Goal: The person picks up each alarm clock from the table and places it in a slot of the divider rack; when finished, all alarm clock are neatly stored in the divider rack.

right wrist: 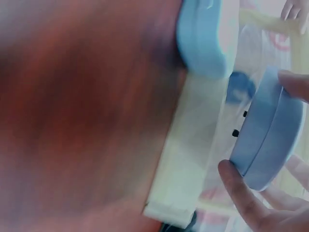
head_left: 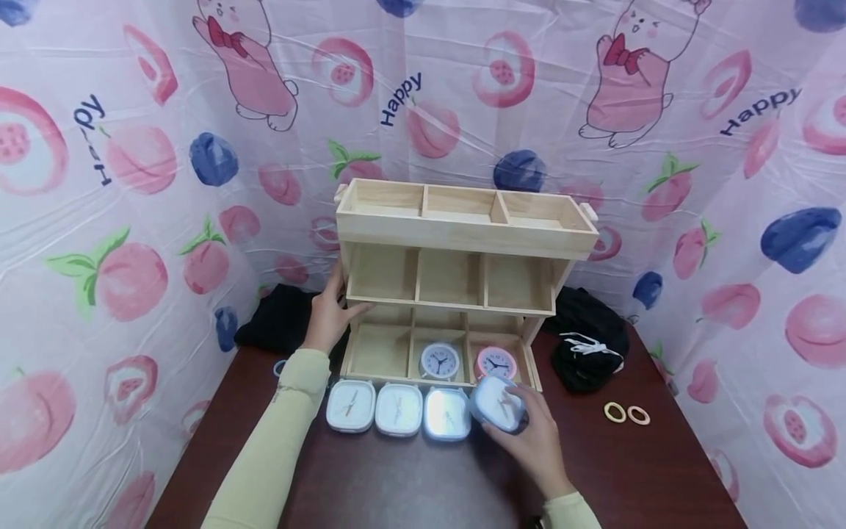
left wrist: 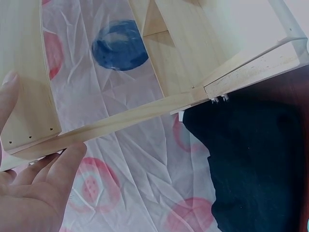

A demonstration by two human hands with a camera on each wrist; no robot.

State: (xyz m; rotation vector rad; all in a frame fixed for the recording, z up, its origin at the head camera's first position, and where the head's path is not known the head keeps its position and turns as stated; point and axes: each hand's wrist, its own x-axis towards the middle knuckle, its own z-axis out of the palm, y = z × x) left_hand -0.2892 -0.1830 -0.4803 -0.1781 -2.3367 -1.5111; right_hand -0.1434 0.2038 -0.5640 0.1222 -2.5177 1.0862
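A three-tier wooden organizer with divided trays stands at the centre of the table. My left hand holds its left side, thumb at the front of the middle tray and fingers behind the side strip. Between thumb and fingers of my right hand is a blue square alarm clock, raised and tilted before the bottom tray's right end. A pale round clock sits in the bottom tray's middle compartment, a pink round clock in its right one, partly hidden by the held clock.
Two white square clocks and a light blue one line up along the organizer's front. Black cloth lies at left, a black drawstring pouch at right. Two small rings rest on the right. Printed curtains surround the table.
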